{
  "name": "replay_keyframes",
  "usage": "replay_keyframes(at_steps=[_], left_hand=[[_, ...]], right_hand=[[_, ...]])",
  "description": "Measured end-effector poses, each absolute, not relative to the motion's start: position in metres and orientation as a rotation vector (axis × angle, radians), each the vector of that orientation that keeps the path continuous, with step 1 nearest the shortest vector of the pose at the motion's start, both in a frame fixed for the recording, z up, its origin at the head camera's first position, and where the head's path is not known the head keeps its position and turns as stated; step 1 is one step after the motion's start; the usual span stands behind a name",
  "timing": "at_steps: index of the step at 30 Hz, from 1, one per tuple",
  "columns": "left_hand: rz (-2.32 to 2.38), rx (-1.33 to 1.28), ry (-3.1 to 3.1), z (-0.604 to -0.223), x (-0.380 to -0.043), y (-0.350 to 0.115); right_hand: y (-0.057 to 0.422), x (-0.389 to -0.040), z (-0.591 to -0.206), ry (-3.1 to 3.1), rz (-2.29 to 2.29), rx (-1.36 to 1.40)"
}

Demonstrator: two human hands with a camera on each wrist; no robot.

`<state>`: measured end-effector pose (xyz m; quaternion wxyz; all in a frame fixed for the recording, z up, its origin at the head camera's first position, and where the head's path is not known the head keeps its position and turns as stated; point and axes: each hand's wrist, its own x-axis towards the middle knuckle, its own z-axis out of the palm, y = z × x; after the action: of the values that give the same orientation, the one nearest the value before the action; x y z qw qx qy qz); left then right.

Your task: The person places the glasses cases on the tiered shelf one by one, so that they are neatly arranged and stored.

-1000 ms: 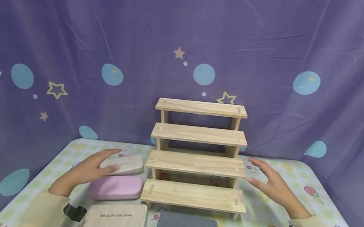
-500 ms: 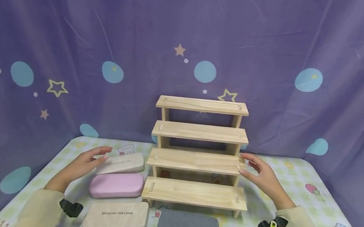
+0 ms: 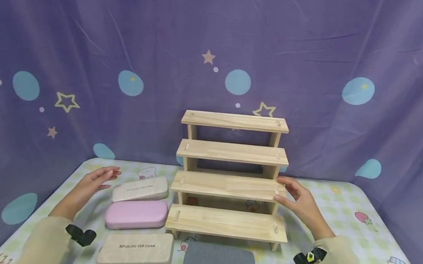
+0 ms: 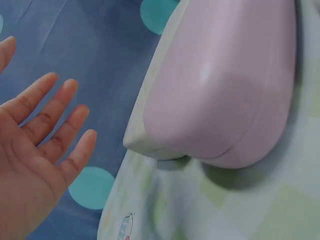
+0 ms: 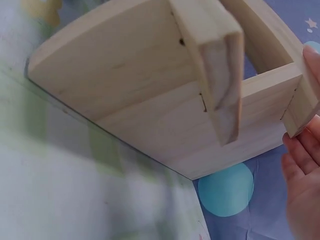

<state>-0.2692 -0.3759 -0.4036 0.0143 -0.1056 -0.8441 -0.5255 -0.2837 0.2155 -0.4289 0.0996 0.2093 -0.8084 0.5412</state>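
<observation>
A four-step wooden display stand (image 3: pixel 230 185) stands upright at the middle of the table. My right hand (image 3: pixel 302 206) grips the right end of its second step from the bottom. In the right wrist view, the thumb lies on one face of that board (image 5: pixel 301 107), with the fingers curled against its other side. My left hand (image 3: pixel 84 188) hovers left of the glasses cases, fingers spread and holding nothing. Beside the stand lie a cream case (image 3: pixel 141 189), a pink glasses case (image 3: pixel 136 215) and a larger cream case (image 3: pixel 136 251). The pink case (image 4: pixel 225 80) fills much of the left wrist view.
In front of the stand lies a grey glasses case (image 3: pixel 219 263) with a spectacles print. A checked cloth (image 3: pixel 344 234) covers the table. Behind it hangs a purple curtain (image 3: pixel 186 23) with stars and balloons.
My right hand has moved left from beside the stand to the second step's end. The left hand has drawn back leftward, away from the far cream case. The stand and cases have stayed put.
</observation>
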Motion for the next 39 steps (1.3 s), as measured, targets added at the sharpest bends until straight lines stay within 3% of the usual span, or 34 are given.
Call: replay_keyframes(at_steps=[24, 39], left_hand=[[-1.852, -0.22, -2.703, -0.449, -0.29, -0.397], [-1.701, -0.073, -2.783, -0.463, -0.295, -0.39]], right_hand=[[0.209, -0.281, -0.439, -2.235, 1.797, 0.59], [0.209, -0.282, -0.442, -2.201, 1.841, 0.583]])
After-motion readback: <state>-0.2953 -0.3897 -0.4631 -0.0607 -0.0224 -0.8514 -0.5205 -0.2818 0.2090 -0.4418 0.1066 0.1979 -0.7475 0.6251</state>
